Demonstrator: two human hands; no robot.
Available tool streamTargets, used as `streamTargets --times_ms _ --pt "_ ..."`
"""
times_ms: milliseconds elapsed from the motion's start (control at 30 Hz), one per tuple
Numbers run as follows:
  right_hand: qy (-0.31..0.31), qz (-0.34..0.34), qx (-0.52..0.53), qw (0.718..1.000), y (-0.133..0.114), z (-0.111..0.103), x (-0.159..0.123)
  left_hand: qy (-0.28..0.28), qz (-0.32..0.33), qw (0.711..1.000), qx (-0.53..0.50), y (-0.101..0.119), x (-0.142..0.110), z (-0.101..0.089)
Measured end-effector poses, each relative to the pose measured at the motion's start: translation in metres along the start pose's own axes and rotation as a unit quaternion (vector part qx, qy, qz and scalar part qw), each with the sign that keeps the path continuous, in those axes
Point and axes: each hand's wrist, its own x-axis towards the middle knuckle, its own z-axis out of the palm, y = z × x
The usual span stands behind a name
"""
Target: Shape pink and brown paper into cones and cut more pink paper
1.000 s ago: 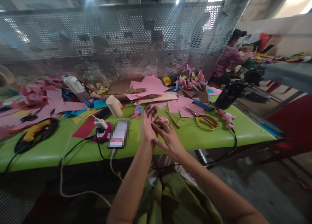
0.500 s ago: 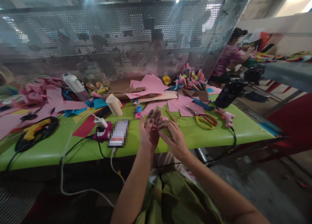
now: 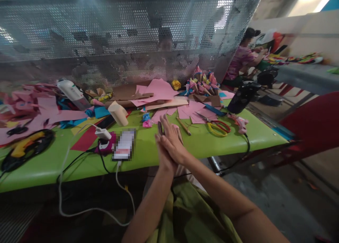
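Note:
My right hand (image 3: 171, 140) lies flat over my left hand (image 3: 164, 156), palm against palm, with its fingers stretched out and pointing away from me. Most of the left hand is covered; its visible fingers are straight too. Whether anything small sits between the palms is hidden. Just beyond the fingertips, a crumpled blue and pink paper piece (image 3: 146, 119) rests on the green tabletop (image 3: 201, 144). To the right of the hands are a thin wooden stick or pencil (image 3: 184, 126) and scissors (image 3: 217, 126) with red and yellow handles.
A phone (image 3: 124, 144) and charger (image 3: 103, 133) with cables lie left. Behind stand a beige roll (image 3: 118, 113), pink paper sheets (image 3: 156, 89) and a heap of paper cones (image 3: 202, 83). A pink glue gun (image 3: 240, 123) and black tumbler (image 3: 243, 97) are right. Another person (image 3: 242, 56) sits beyond.
My right hand has moved from fingering the upturned left palm to lying flat against it. The view has shifted slightly; the things on the table stay put.

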Motion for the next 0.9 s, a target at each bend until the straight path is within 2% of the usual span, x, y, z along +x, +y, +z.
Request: streamTargets --times_ms 100,167,200,267,333,367,433,500,600,667,733,767,833,867,900 --pt "0.034 0.011 -0.019 0.999 0.001 -0.005 0.011 -0.042 -0.020 0.996 -0.075 0.007 -0.001 0.004" --pt "0.017 -0.016 -0.031 0.999 -0.004 -0.003 0.005 -0.051 -0.008 0.989 -0.136 0.009 -0.004 0.010" --pt "-0.003 -0.034 -0.037 0.999 -0.007 -0.001 0.000 -0.044 0.024 0.987 -0.154 0.008 -0.005 0.014" --pt "-0.044 -0.058 -0.057 0.996 -0.012 0.005 -0.010 0.049 0.151 0.967 -0.200 0.005 -0.006 0.022" --pt "-0.053 -0.055 -0.088 0.993 -0.013 0.007 -0.012 0.057 0.162 0.963 -0.208 0.002 -0.005 0.025" --pt "-0.043 -0.044 -0.107 0.992 -0.011 0.006 -0.009 0.040 0.131 0.969 -0.206 0.002 -0.004 0.023" --pt "-0.005 -0.015 -0.148 0.989 -0.005 0.001 0.005 -0.049 -0.003 0.978 -0.202 0.005 -0.003 0.016" --pt "0.028 0.005 -0.177 0.984 0.003 -0.005 0.022 -0.068 -0.086 0.971 -0.212 0.010 -0.004 0.006" --pt "0.054 0.021 -0.190 0.980 0.010 -0.010 0.035 -0.066 -0.126 0.968 -0.208 0.017 -0.004 -0.002" --pt "0.043 0.024 -0.180 0.982 0.009 -0.006 0.028 -0.069 -0.109 0.973 -0.190 0.019 -0.001 0.001" --pt "0.004 0.015 -0.163 0.987 0.006 0.003 0.013 -0.055 -0.059 0.983 -0.167 0.017 0.004 0.010" --pt "-0.017 0.008 -0.153 0.988 0.004 0.008 0.005 -0.039 -0.023 0.987 -0.157 0.015 0.006 0.014" --pt "-0.044 -0.002 -0.138 0.989 0.002 0.015 -0.006 0.061 0.094 0.981 -0.159 0.009 0.009 0.021" --pt "-0.048 -0.002 -0.135 0.990 0.002 0.017 -0.006 0.077 0.115 0.978 -0.159 0.007 0.009 0.022" --pt "-0.045 0.000 -0.137 0.990 0.003 0.016 -0.003 0.075 0.104 0.981 -0.147 0.005 0.008 0.021"
